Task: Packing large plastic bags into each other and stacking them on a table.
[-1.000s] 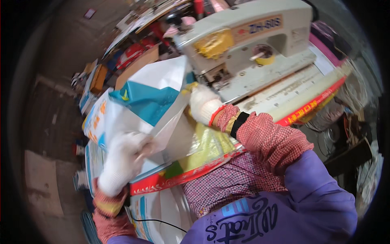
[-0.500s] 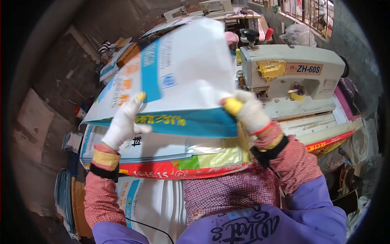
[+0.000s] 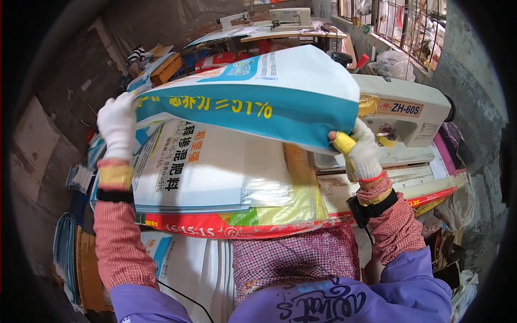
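I hold a white and blue woven sack (image 3: pixel 253 102) stretched out in the air in front of me, its blue band facing me. My left hand (image 3: pixel 116 124), in a white glove, grips the sack's left end. At the sack's lower right corner, my right hand (image 3: pixel 361 153), gloved white with a yellow fingertip, pinches the edge. Below the raised sack lies a stack of flat printed sacks (image 3: pixel 226 183) with a red and green edge. A cream industrial sewing machine (image 3: pixel 404 116) stands just behind my right hand.
More flat sacks (image 3: pixel 188 269) hang over the near side by my lap. A heap of sacks and boxes (image 3: pixel 156 64) lies at the far left. Another sewing table (image 3: pixel 280 27) stands at the back. A barred window (image 3: pixel 409 27) is at the upper right.
The head view has tilted up and the sack has been lifted, turned and spread out level between both hands; my hands have moved apart to its two ends.
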Demonstrator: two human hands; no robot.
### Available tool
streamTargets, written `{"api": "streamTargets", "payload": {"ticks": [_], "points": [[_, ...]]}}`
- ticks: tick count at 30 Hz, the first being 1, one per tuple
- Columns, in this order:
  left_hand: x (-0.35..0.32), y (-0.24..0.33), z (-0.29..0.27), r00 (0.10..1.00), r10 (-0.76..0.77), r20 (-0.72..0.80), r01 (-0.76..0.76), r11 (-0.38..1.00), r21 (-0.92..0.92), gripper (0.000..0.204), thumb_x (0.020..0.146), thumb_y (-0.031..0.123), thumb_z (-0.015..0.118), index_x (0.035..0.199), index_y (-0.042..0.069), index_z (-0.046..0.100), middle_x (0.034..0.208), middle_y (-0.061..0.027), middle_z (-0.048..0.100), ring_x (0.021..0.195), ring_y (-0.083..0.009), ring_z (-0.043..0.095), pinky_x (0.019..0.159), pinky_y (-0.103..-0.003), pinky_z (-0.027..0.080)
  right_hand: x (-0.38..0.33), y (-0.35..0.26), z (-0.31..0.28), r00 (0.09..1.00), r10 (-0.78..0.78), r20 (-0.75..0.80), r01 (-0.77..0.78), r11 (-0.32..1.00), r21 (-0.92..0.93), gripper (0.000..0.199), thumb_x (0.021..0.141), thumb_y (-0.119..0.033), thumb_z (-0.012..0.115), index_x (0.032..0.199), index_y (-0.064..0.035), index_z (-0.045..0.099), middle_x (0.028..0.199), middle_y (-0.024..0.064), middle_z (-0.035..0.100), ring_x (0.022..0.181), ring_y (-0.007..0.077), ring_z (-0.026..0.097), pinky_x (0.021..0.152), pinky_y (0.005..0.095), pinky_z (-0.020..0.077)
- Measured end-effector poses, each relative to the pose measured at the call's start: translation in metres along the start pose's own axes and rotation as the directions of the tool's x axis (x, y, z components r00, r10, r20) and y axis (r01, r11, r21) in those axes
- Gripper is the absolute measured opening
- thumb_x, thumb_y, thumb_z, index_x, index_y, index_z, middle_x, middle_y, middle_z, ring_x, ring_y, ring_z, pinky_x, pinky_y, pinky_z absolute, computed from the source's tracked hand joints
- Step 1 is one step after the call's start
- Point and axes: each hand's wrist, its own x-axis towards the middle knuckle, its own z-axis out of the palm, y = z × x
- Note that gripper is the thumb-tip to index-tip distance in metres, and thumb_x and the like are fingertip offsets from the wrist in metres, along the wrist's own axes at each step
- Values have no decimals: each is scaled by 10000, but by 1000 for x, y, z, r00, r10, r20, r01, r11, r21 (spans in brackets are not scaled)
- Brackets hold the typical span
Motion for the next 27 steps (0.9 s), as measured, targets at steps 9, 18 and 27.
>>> {"api": "streamTargets", "payload": {"ticks": [9, 18, 27], "points": [[-213, 5, 32, 728, 48, 683, 23, 995, -94, 136, 757, 116, 506, 811, 155, 624, 711, -131, 625, 667, -302, 621, 595, -414, 483, -41, 109, 41, 954, 111, 279, -3, 932, -361, 173, 744, -47, 527, 897, -66, 604, 746, 127, 613, 690, 220, 572, 666, 317, 464], [-293, -123, 4, 402, -53, 914, 87, 996, 19, 211, 815, 213, 506, 911, 87, 646, 924, -147, 611, 861, -305, 587, 718, -416, 457, -75, 26, 67, 736, -360, 574, 656, 591, -470, 371, 708, -100, 619, 1072, -64, 557, 1007, 136, 580, 938, 274, 553, 809, 385, 451], [-129, 52, 52, 622, 134, 772, 630, 500, -594, 430, 889, 333, 421, 1174, 23, 506, 1182, -203, 519, 1132, -306, 465, 957, -303, 342, -6, 51, 88, 627, 183, 757, 755, 98, -649, 335, 686, -191, 581, 1004, -90, 595, 1028, 75, 601, 1048, 236, 508, 978, 370, 315]]}}
